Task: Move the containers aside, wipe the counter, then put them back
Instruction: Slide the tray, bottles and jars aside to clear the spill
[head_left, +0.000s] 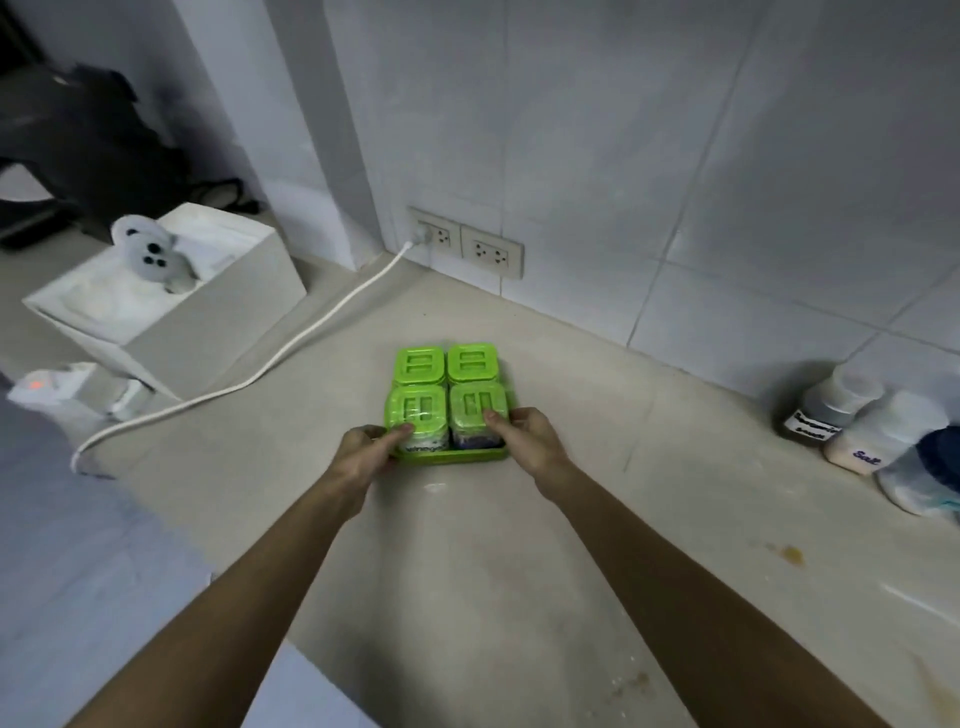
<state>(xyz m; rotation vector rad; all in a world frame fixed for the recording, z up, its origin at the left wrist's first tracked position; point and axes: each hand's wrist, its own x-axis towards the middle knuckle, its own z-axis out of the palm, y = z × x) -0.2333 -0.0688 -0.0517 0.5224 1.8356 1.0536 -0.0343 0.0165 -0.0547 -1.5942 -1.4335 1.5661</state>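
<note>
Green tray (449, 458) with four green-lidded containers (448, 391), two by two, on pale counter (467, 545), mid-frame, short of the tiled corner. Left hand (363, 452) clamped on tray's near-left corner, thumb up against front-left container; right hand (527, 439) clamped on near-right corner, thumb on front-right lid. Labelled jars (852, 423) well apart at right by wall; white cable (260, 371) trailing left from socket (435, 234).
</note>
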